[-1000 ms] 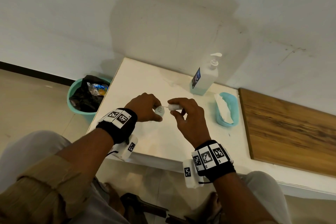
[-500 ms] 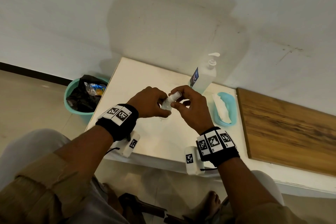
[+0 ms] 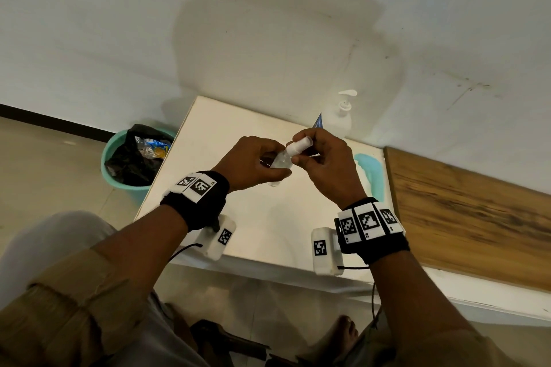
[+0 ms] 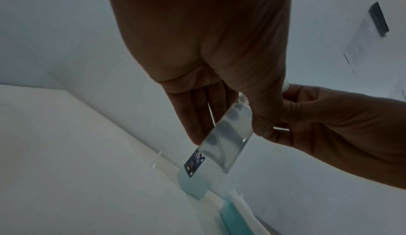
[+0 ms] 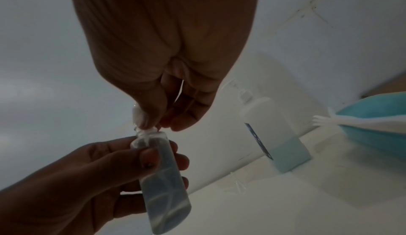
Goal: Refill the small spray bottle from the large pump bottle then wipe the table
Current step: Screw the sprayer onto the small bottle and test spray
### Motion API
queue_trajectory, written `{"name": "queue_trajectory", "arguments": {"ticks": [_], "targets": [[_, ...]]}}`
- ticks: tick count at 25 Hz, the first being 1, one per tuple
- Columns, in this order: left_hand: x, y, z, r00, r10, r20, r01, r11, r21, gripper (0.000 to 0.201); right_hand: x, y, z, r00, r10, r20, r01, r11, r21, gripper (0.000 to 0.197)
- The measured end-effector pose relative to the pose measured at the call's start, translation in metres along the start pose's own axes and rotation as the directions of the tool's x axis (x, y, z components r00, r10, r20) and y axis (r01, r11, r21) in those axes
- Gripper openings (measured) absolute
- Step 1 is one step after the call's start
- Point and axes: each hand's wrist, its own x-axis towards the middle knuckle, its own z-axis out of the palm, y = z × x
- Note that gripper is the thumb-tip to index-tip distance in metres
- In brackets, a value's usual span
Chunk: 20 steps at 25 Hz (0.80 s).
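Two grips | left hand [image 3: 253, 162] clasps spray bottle [image 3: 280, 161] | right hand [image 3: 323, 164] pinches spray cap [image 3: 299, 146]

Both forearms reach forward, the left hand [image 3: 253, 161] and right hand [image 3: 325, 164] meeting with fingers curled, apparently pinching.

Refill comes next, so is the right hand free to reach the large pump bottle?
Probably not yet: the right hand pinches the spray cap. The pump bottle stands just beyond, unobstructed.
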Motion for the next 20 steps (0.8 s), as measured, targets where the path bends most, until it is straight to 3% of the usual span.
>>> {"name": "queue_trajectory", "arguments": {"ticks": [5, 12, 20], "targets": [[-0.003, 0.007, 0.004, 0.999, 0.045, -0.021, -0.046, 0.998, -0.048, 0.026, 0.002, -0.005, -0.014, 0.999, 0.018, 0.045, -0.015, 0.999, -0.050, 0.028], [-0.001, 0.005, 0.008, 0.997, 0.068, -0.031, -0.067, 0.997, 0.043, 0.033, 0.007, -0.013, -0.028, 0.991, 0.043, 0.124, -0.029, 0.993, -0.114, 0.027], [0.001, 0.002, 0.015, 0.996, 0.072, 0.044, -0.076, 0.993, 0.090, 0.037, 0.007, -0.012, -0.032, 0.973, -0.013, 0.230, 0.081, 0.954, -0.290, 0.024]]}}
